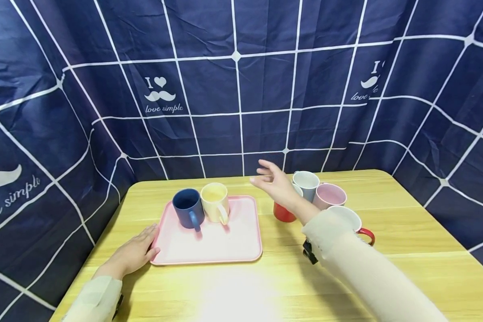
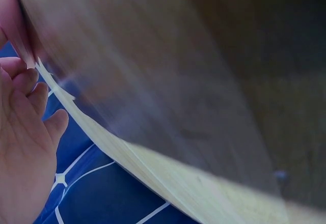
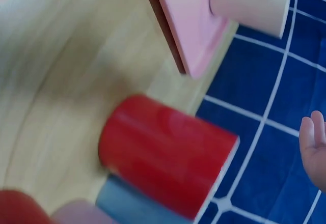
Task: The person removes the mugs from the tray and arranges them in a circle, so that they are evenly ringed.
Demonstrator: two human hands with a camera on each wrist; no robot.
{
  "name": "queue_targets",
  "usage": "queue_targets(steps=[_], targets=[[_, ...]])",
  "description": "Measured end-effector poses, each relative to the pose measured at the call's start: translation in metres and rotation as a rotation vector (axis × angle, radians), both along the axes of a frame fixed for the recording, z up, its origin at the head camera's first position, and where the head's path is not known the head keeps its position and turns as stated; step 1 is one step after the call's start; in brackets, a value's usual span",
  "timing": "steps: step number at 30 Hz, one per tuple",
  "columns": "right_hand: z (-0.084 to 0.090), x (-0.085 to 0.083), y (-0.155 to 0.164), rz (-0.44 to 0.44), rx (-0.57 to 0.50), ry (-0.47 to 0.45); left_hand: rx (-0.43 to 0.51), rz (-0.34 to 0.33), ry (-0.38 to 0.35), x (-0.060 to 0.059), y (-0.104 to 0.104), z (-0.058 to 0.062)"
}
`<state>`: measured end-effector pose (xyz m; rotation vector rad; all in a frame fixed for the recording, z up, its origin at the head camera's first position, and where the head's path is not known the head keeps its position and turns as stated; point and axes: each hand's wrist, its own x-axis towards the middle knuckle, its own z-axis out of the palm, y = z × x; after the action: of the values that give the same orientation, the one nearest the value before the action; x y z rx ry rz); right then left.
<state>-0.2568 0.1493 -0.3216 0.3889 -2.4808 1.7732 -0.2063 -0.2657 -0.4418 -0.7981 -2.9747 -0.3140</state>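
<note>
A pink tray (image 1: 241,243) lies on the wooden table (image 1: 265,286) with a dark blue mug (image 1: 188,208) and a cream mug (image 1: 215,202) at its back. My left hand (image 1: 134,254) rests flat on the table and touches the tray's left edge, fingers straight. My right hand (image 1: 273,182) hovers open above the table between the tray and a cluster of mugs, holding nothing. Just below it stands a red mug (image 1: 283,212) (image 3: 163,155). In the right wrist view the tray corner (image 3: 186,25) and the cream mug (image 3: 252,0) appear, with my fingers (image 3: 313,150) at the right edge.
Right of the tray stand a light blue mug (image 1: 306,182), a pink mug (image 1: 329,196) and a white mug with a red handle (image 1: 352,221). A navy checked cloth (image 1: 241,89) walls the table on three sides. Bare table lies in front.
</note>
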Motion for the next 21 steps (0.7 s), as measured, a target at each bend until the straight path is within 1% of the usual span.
queue_targets(steps=[6,13,21], targets=[[-0.020,-0.001,-0.022,0.006,0.047,-0.056,-0.001,0.006,0.002,-0.001,0.000,-0.001],[-0.042,0.000,-0.043,-0.039,0.105,-0.126,0.003,0.004,-0.004,0.000,0.000,-0.001],[-0.065,0.000,-0.058,-0.034,0.135,-0.143,0.000,0.009,-0.005,0.000,0.000,0.000]])
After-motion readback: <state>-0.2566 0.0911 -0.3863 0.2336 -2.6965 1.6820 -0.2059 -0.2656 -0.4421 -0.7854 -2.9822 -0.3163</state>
